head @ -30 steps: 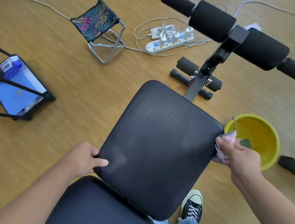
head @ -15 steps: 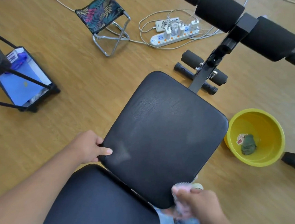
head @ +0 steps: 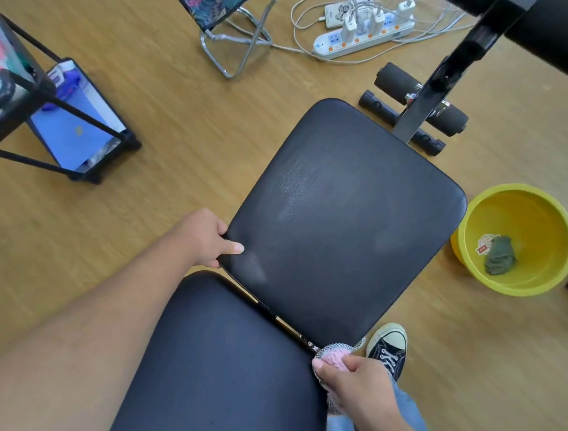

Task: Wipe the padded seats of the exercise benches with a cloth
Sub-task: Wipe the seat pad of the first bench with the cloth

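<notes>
A black padded seat (head: pixel 341 217) of an exercise bench fills the middle of the view. A second black pad (head: pixel 204 377) adjoins it at the bottom. My left hand (head: pixel 205 237) grips the seat's left corner, thumb lying on top. My right hand (head: pixel 355 381) is closed on a pink cloth (head: pixel 332 357) with white mesh edging, pressed at the seat's near right corner by the gap between the two pads. Faint damp streaks show on the seat near its left corner.
A yellow basin (head: pixel 515 239) with a green rag (head: pixel 499 260) stands on the wooden floor right of the seat. Black foam rollers (head: pixel 540 21) rise at top right. A power strip (head: pixel 363 34), folding stool (head: pixel 222 0) and black stand (head: pixel 43 112) lie beyond. My shoe (head: pixel 390 347) is below the seat.
My right hand has carried the cloth from the seat's right edge by the basin down along the side to the near corner. My left hand has kept its grip on the left corner.
</notes>
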Motion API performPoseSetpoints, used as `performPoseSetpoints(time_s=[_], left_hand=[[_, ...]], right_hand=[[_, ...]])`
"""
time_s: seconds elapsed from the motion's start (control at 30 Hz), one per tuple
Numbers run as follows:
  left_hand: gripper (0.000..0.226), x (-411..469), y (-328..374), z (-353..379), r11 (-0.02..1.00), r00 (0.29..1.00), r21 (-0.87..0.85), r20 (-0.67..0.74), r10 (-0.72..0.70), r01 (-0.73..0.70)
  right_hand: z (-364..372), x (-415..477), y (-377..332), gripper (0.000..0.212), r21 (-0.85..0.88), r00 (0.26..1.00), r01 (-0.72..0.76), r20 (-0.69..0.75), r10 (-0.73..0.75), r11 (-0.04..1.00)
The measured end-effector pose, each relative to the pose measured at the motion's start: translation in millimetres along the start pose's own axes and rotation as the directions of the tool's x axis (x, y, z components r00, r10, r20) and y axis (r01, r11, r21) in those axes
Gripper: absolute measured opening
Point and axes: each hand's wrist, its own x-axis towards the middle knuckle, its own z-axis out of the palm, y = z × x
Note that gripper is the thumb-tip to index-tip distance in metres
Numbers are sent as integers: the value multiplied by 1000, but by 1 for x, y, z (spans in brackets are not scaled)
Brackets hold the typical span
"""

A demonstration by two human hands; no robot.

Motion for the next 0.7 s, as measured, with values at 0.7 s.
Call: performPoseSetpoints(time_s=[0.7], left_hand=[[21, 5, -20, 11, 997, 999, -75, -40, 23, -26]], right_hand=[[50, 16, -64, 44, -751, 398, 636, 518, -757, -179]])
